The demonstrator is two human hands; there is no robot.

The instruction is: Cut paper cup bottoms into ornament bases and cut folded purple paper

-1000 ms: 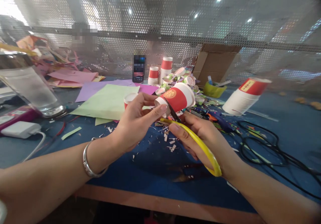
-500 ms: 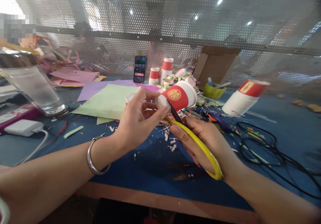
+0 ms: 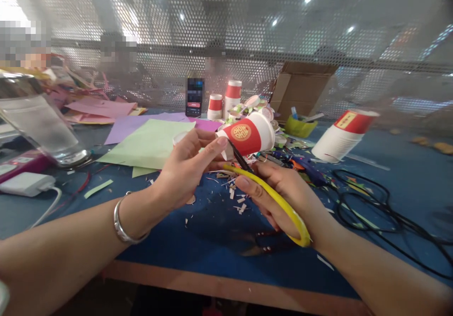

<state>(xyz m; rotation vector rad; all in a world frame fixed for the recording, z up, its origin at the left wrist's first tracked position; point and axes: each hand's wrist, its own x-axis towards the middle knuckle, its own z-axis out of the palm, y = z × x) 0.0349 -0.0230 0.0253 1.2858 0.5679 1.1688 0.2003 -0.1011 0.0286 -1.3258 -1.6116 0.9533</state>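
My left hand [image 3: 184, 170] grips a red and white paper cup [image 3: 253, 141] by its narrow white end, with thumb on the near side. The cup lies tilted on its side in the air, its wide rim toward the right. In my right hand [image 3: 283, 191] is a pair of scissors [image 3: 278, 194] with a yellow handle, the fingers wrapped around it. Their dark blades rest against the cup's white end, close to my left thumb. On the table below lie dark snips [image 3: 264, 243] and white paper scraps [image 3: 242, 207].
Stacked cups [image 3: 339, 134] lean at right beside a tangled black cable [image 3: 385, 212]. Green paper [image 3: 148, 141], a glass of water [image 3: 46, 127] and a white charger [image 3: 28, 183] are at left. Behind stand a phone [image 3: 194, 96], cut cup pieces [image 3: 253, 103] and a cardboard box [image 3: 302, 89].
The view has shifted slightly. My left thumb sits higher on the cup's narrow end, and a pale round piece on the table now shows below my left hand. Both hands keep their holds.
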